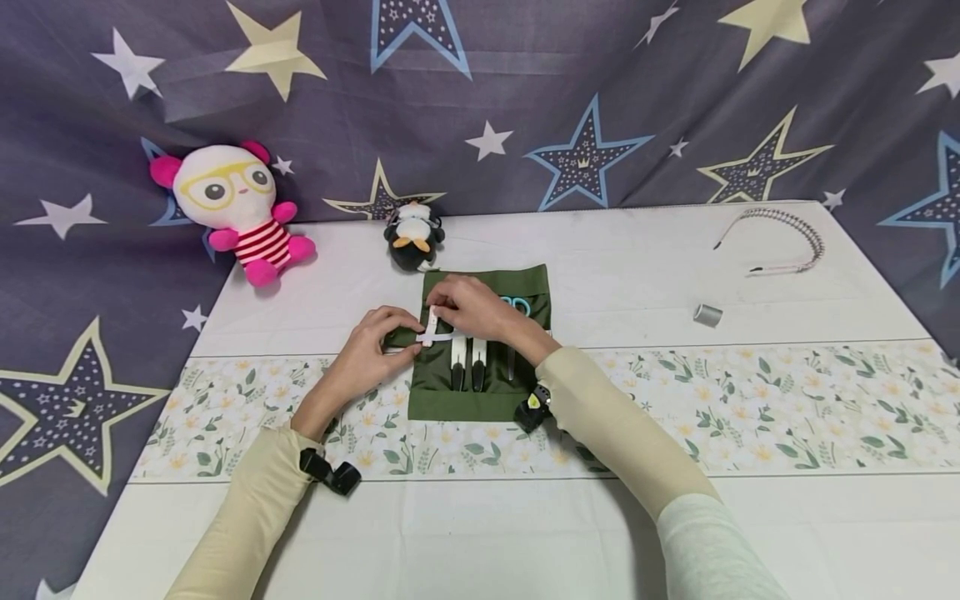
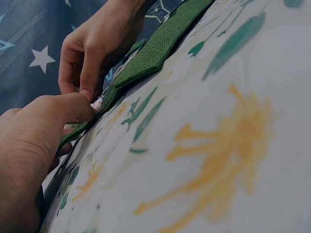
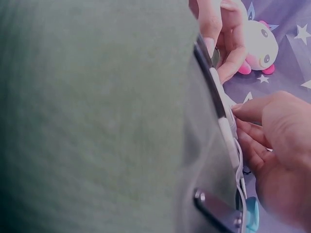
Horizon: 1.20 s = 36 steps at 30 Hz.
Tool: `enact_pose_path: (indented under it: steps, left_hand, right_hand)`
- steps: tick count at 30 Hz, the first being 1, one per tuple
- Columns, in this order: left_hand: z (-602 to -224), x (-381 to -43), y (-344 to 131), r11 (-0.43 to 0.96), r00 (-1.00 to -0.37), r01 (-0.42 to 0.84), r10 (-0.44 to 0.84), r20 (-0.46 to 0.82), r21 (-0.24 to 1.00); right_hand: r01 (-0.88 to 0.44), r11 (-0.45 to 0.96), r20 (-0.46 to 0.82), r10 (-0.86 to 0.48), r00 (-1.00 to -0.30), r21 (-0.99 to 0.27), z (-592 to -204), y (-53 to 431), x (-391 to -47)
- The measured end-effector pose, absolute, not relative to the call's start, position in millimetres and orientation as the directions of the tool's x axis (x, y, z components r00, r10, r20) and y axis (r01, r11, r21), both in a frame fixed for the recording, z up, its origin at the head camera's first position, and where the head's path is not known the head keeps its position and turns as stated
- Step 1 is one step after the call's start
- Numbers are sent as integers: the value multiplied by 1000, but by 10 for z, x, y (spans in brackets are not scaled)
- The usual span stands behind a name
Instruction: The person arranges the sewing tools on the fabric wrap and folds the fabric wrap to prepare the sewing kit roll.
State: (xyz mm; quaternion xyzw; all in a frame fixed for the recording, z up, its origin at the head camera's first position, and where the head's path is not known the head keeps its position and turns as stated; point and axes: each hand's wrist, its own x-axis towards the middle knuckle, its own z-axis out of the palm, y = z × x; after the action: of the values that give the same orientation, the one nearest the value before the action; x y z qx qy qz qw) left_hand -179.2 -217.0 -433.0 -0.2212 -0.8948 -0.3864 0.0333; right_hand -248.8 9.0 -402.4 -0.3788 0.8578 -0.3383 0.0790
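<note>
A green fabric organizer lies unfolded on the table, a white elastic band across it. My left hand pinches its left edge between thumb and fingers, beside the band. With fingertips, my right hand holds the upper end of a slim white object, whose lower part is at the band; its exact kind is unclear. Two black-and-white tools sit side by side under the band. Scissors with light blue handles are to their right, partly behind my right hand. In the left wrist view, both hands meet at the green edge.
A penguin plush sits just behind the organizer. Farther left is a pink-and-white plush. On the right lie a grey spool and a headband. A flowered strip crosses the white table; a star-patterned cloth hangs behind.
</note>
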Motion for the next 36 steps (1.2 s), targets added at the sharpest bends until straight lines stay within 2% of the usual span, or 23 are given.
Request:
enact_pose_path:
  steps: [36]
  left_hand:
    - [-4313,-1785,-2181,614,-908,396,374,190,683]
  right_hand:
    - [-623,450,119,-743,-659,-640,-4032,92,-2477]
